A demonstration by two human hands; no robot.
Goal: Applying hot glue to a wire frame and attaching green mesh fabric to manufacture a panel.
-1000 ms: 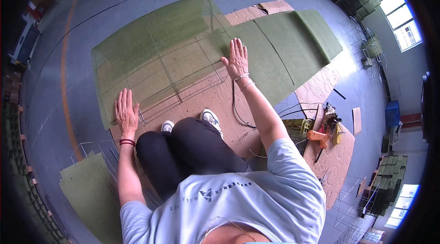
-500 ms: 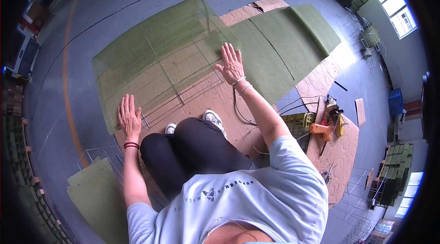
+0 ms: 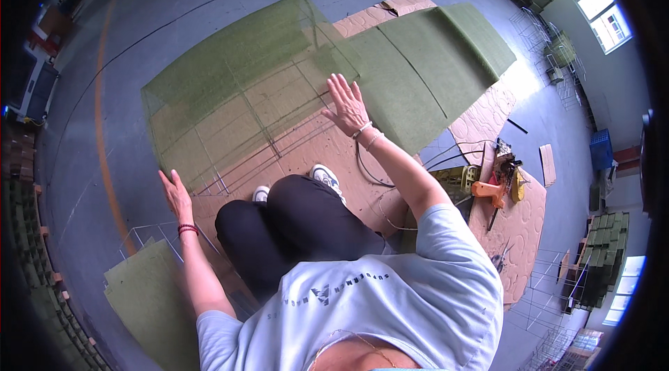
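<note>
Grip, head view: nothing is pinched; both hands are spread flat, fingers extended.
Left hand [image 3: 174, 192]: laid open at the near left edge of the wire frame [image 3: 237, 130]; a red band is worn at the wrist.
Right hand [image 3: 346, 104]: held open over the frame's right side, beside the green mesh sheet [image 3: 425, 67]; whether it touches cannot be told.
Wire frame: covered in green mesh, laid on cardboard [image 3: 348, 162] on the floor, directly ahead of the knees.
Tools: an orange power tool [image 3: 491, 192] is lying on cardboard at the right, well apart from both hands.
Spare sheet: a green panel [image 3: 150, 308] is lying at lower left.
</note>
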